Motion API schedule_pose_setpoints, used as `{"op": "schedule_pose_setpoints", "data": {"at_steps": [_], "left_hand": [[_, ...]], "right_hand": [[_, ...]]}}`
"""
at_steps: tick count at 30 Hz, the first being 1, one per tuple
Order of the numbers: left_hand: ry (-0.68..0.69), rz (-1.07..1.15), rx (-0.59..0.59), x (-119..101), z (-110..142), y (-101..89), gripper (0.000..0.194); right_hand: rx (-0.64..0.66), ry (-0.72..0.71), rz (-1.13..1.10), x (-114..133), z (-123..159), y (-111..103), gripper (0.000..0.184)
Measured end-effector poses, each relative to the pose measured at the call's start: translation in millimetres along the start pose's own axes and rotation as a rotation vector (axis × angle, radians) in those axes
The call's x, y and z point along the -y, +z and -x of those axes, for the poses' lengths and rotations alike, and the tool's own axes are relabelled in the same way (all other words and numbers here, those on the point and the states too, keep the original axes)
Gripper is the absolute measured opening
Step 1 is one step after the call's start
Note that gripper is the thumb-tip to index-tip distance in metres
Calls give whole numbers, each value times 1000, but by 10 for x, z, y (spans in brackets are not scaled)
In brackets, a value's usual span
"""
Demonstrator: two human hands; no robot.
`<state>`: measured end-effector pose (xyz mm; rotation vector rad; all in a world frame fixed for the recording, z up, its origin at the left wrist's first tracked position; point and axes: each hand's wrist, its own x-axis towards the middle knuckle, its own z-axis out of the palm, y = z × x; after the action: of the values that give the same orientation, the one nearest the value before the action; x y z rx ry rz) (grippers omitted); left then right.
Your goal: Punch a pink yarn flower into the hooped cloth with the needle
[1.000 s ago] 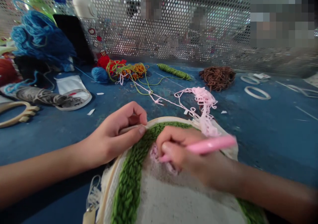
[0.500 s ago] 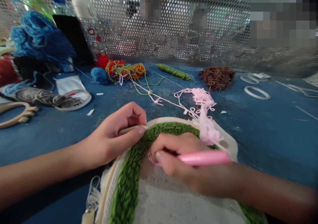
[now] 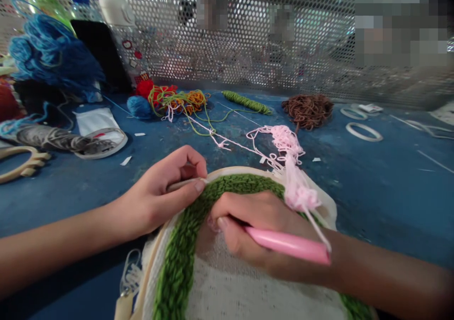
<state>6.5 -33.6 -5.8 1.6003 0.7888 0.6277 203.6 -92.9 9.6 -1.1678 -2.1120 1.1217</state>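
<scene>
Right hand (image 3: 262,223): wrapped around the pen (image 3: 289,244), over the upper part of the hoop (image 3: 244,170); the tip is hidden by the grip.
Left hand (image 3: 166,182): pinching the hoop's upper-left rim between thumb and fingers.
Pink patch (image 3: 213,224): a little shows beside the right hand, just inside the hoop's green border (image 3: 177,263); it looks barely begun, though its full extent is covered.
Green border: thick along the hoop's left and top, with a piece at lower right; seems done where visible, cannot be judged under the right arm.
Cloth (image 3: 227,282): plain across the hoop's middle, so most of the inside appears unworked.
Pink yarn (image 3: 301,194): a strand links the pen's rear end to a clump at the hoop's upper right; more lies tangled on the table (image 3: 390,192) beyond.
Beyond the hoop: green hank (image 3: 246,102) and brown yarn (image 3: 308,111).
Since a second ago: the right hand has moved left, covering more pink patch; the pen's rear end has dropped; the left hand keeps its hold.
</scene>
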Motion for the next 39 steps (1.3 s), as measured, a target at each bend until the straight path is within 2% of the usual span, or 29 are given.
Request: {"op": "schedule_pose_setpoints", "data": {"at_steps": [3, 6, 9, 11, 14, 18, 21, 23, 25, 27, 29, 31, 36, 39], "left_hand": [[10, -5, -9, 0, -4, 1, 9], [2, 15, -8, 3, -9, -1, 8], [-2, 29, -3, 2, -10, 0, 8], [-3, 31, 3, 0, -9, 0, 9], [-5, 27, 13, 3, -11, -2, 8], [-2, 24, 31, 15, -17, -8, 6], [15, 6, 22, 18, -20, -11, 6], [12, -6, 20, 13, -18, -12, 7], [1, -4, 21, 6, -15, -11, 7], [1, 1, 18, -1, -12, -9, 8], [6, 8, 14, -4, -9, -6, 8], [3, 16, 14, -5, -9, -4, 8], [-6, 51, 21, -3, -13, 2, 9], [-4, 44, 16, 0, -13, 1, 9]], "right_hand": [[-64, 91, -261, -91, -11, 22, 13], [-255, 170, -633, -192, -26, 5, 22], [-382, 161, -771, -232, -36, -28, 24], [-382, 155, -773, -223, -38, -36, 23], [-297, 146, -654, -184, -28, -10, 22], [-145, 22, -264, -130, -18, 85, 13], [-127, -133, 20, -108, -33, 135, 6], [-109, -73, -64, -104, -47, 128, 7], [-117, 53, -343, -112, -55, 92, 14], [-211, 107, -589, -131, -54, 47, 22], [-322, 107, -696, -156, -45, 12, 25], [-377, 91, -733, -182, -34, -9, 25], [-386, 117, -698, -196, -18, -21, 27], [-288, 131, -580, -158, -16, -10, 24]]}}
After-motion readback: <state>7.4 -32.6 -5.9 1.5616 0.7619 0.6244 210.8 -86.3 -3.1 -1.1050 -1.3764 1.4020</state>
